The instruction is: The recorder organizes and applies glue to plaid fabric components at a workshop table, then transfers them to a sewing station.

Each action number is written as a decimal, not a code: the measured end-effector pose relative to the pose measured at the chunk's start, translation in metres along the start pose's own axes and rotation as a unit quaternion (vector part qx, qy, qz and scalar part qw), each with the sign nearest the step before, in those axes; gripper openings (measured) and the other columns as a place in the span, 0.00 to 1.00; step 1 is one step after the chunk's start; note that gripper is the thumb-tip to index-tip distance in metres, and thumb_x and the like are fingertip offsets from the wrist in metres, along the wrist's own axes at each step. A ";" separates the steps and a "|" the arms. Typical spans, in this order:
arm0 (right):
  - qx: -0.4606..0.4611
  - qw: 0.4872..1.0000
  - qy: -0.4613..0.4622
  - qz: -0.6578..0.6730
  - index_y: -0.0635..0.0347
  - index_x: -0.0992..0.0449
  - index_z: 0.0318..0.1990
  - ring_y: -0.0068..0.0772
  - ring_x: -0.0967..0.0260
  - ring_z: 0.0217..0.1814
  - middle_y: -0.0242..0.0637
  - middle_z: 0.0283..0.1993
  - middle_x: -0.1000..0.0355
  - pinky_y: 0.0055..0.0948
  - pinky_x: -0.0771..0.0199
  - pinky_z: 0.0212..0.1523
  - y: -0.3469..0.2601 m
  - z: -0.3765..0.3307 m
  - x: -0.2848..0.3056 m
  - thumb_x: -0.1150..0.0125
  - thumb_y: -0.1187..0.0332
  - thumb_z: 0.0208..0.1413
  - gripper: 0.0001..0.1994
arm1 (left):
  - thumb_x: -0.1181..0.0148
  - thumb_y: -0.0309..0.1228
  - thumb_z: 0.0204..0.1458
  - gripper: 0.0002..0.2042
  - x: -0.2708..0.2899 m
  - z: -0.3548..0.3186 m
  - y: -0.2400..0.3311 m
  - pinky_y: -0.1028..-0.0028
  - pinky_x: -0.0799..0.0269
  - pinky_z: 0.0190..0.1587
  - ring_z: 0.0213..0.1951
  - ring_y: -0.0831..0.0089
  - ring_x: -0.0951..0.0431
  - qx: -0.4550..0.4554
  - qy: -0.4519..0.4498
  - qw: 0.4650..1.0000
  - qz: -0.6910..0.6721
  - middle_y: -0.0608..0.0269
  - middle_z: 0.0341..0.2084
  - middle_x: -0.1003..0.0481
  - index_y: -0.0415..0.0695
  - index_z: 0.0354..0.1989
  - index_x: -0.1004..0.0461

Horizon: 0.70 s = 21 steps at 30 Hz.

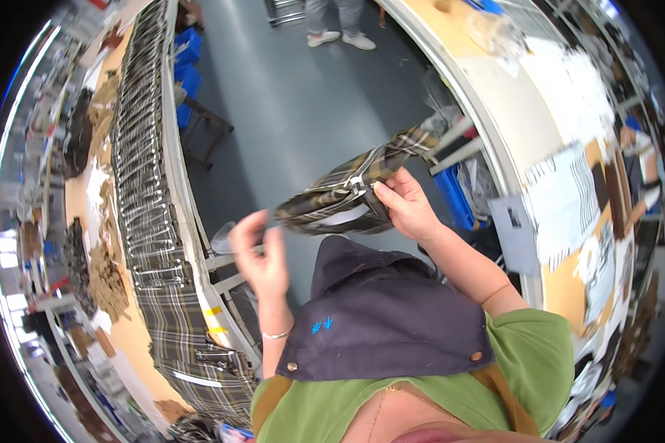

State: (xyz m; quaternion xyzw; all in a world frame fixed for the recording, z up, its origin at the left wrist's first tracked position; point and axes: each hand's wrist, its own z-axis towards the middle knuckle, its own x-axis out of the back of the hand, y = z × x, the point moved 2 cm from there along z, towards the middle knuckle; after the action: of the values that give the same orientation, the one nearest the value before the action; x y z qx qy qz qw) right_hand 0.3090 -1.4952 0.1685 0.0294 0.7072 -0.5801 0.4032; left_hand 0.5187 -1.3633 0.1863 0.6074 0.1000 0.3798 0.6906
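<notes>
A folded piece of plaid cloth (325, 196), dark with olive and white stripes, hangs in front of me over the aisle. My right hand (408, 207) pinches its near right edge between thumb and fingers, beside some small white marks or strips. At the cloth's left end, my left hand (262, 258) is raised with its thumb and fingers apart and nothing visible between them; motion smears it a little. On the left table, a long row of overlapping plaid pieces (142, 155) in similar cloth is laid out. More plaid fabric (192, 362) lies at its near end.
A dark apron (391, 317) covers my front. Brown cloth scraps (107, 277) lie on the left table (77, 196). Blue bins (188, 81) stand below it, another blue bin (454, 196) at right. The right table holds striped fabric (565, 196). A person's shoes (358, 41) show ahead.
</notes>
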 end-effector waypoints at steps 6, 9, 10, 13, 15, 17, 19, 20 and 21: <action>-0.019 0.999 0.010 0.040 0.56 0.31 0.51 0.23 0.31 0.51 0.31 0.48 0.28 0.26 0.29 0.53 0.007 0.106 0.002 0.48 0.74 0.63 0.10 | 0.28 0.32 0.42 0.17 -0.117 0.105 -0.008 0.71 0.30 0.41 0.35 0.70 0.28 0.054 -0.197 0.975 -0.092 0.63 0.33 0.27 0.41 0.37 0.29; -0.075 0.988 0.107 0.080 0.54 0.29 0.47 0.23 0.29 0.48 0.30 0.46 0.27 0.28 0.28 0.50 -0.003 0.156 0.003 0.46 0.72 0.62 0.07 | 0.32 0.23 0.45 0.12 -0.139 0.161 -0.032 0.75 0.31 0.36 0.29 0.75 0.28 0.106 -0.218 0.955 -0.173 0.68 0.26 0.27 0.40 0.37 0.28; -0.072 0.988 0.112 0.073 0.54 0.29 0.47 0.23 0.29 0.48 0.30 0.46 0.27 0.28 0.28 0.50 -0.009 0.174 0.002 0.46 0.72 0.62 0.07 | 0.32 0.23 0.45 0.12 -0.143 0.181 -0.036 0.75 0.31 0.36 0.29 0.75 0.28 0.106 -0.222 0.952 -0.181 0.68 0.26 0.27 0.40 0.37 0.28; -0.048 0.983 0.172 0.044 0.53 0.30 0.41 0.22 0.29 0.45 0.30 0.44 0.26 0.28 0.27 0.45 -0.022 0.221 0.011 0.46 0.71 0.62 0.02 | 0.35 0.22 0.46 0.05 -0.134 0.245 -0.028 0.73 0.28 0.35 0.31 0.66 0.24 -0.208 -0.123 0.970 0.004 0.59 0.34 0.22 0.41 0.32 0.22; -0.022 0.965 0.253 -0.064 0.53 0.31 0.42 0.20 0.30 0.43 0.29 0.44 0.28 0.25 0.29 0.43 -0.027 0.252 0.017 0.45 0.70 0.62 0.04 | 0.36 0.21 0.45 0.07 -0.131 0.279 -0.032 0.69 0.29 0.36 0.34 0.64 0.25 -0.137 -0.135 0.981 -0.040 0.63 0.31 0.24 0.42 0.34 0.22; -0.012 0.950 0.273 -0.154 0.54 0.31 0.42 0.20 0.30 0.43 0.29 0.44 0.29 0.24 0.30 0.43 -0.025 0.278 0.028 0.45 0.70 0.62 0.04 | 0.36 0.21 0.45 0.07 -0.126 0.308 -0.039 0.70 0.30 0.36 0.34 0.64 0.25 -0.082 -0.143 0.983 -0.075 0.63 0.31 0.24 0.42 0.35 0.22; 0.133 0.790 0.267 -0.535 0.56 0.32 0.43 0.20 0.32 0.42 0.30 0.43 0.32 0.23 0.33 0.43 -0.022 0.305 0.033 0.43 0.69 0.60 0.07 | 0.36 0.21 0.45 0.09 -0.127 0.338 -0.044 0.71 0.30 0.36 0.32 0.65 0.25 -0.039 -0.147 0.980 -0.130 0.63 0.29 0.26 0.42 0.36 0.21; 0.093 0.883 0.192 -0.417 0.59 0.32 0.41 0.23 0.35 0.42 0.31 0.41 0.34 0.24 0.34 0.44 -0.014 0.318 0.033 0.42 0.69 0.58 0.08 | 0.36 0.21 0.45 0.09 -0.127 0.353 -0.049 0.71 0.30 0.36 0.32 0.65 0.25 -0.037 -0.143 0.981 -0.127 0.63 0.29 0.26 0.42 0.36 0.21; 0.075 0.898 0.114 -0.418 0.60 0.30 0.40 0.23 0.37 0.42 0.30 0.40 0.34 0.24 0.35 0.43 -0.012 0.340 0.020 0.41 0.68 0.57 0.08 | 0.36 0.21 0.45 0.09 -0.128 0.367 -0.055 0.71 0.30 0.36 0.32 0.65 0.25 -0.043 -0.153 0.981 -0.107 0.63 0.30 0.26 0.42 0.36 0.21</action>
State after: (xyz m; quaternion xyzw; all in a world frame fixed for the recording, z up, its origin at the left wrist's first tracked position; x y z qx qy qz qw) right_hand 0.4716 -1.7946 0.1659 -0.1731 0.6498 -0.7392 0.0362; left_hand 0.6727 -1.7249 0.1836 0.6135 0.0410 0.2097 0.7602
